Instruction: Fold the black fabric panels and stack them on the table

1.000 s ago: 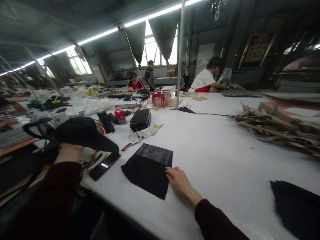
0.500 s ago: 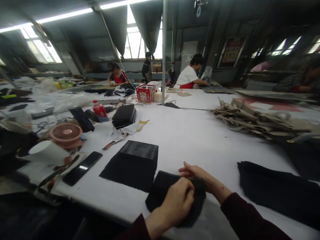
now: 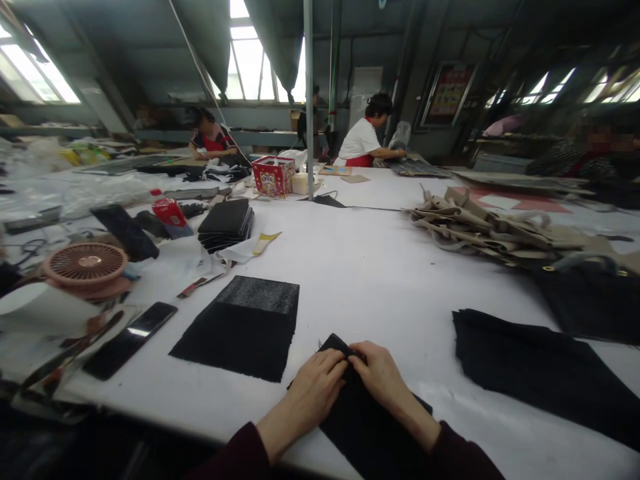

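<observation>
A piece of black cloth (image 3: 373, 437) lies at the table's front edge under both my hands. My left hand (image 3: 317, 383) has its fingers closed on the cloth's upper left edge. Close beside it, my right hand (image 3: 377, 373) pinches the same edge, thumb and fingertips almost meeting the left hand's. The far corner of the cloth pokes out beyond my fingers and looks folded over. To the left, another black cloth piece (image 3: 245, 330), with a shiny grey band along its far side, lies flat. More black cloth (image 3: 535, 367) rests on the right.
A phone (image 3: 130, 340), a pink fan (image 3: 87, 267), a red bottle (image 3: 170, 213) and a black stack (image 3: 225, 223) crowd the left. A heap of beige strips (image 3: 490, 230) sits at the right, behind a metal pole (image 3: 309, 100). Other people work at the far side.
The cloth has been turned, and my right hand has come back beside my left at its edge. The view has shifted to the right.
</observation>
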`<move>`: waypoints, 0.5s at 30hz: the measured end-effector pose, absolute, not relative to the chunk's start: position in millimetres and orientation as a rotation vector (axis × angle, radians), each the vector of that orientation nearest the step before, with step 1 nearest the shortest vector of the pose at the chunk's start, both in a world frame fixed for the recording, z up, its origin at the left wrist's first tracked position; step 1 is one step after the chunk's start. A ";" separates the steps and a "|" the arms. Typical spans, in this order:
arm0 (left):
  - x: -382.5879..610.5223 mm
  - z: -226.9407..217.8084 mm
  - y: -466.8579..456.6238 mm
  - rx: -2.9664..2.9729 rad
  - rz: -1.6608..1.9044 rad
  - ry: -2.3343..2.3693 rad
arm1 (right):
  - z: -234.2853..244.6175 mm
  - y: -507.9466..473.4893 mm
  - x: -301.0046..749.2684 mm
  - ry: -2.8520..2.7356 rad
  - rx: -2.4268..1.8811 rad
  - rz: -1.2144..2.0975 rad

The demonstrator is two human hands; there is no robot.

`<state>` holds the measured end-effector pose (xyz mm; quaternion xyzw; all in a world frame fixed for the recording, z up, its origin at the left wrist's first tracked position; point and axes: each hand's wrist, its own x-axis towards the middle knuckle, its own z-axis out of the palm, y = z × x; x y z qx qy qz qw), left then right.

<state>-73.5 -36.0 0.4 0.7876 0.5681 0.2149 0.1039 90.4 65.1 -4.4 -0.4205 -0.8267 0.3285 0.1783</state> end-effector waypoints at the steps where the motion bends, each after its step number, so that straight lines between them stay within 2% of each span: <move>1: -74.1 0.4 -31.4 2.349 0.628 1.654 | -9.6 61.8 88.4 -2.334 -1.188 0.830; 8: -81.3 6.1 -18.4 2.394 0.581 1.771 | -39.9 52.8 87.6 -2.276 -1.008 0.320; 15: -75.1 -2.2 -19.4 2.297 0.584 1.923 | -45.2 49.2 89.1 -2.397 -0.879 0.067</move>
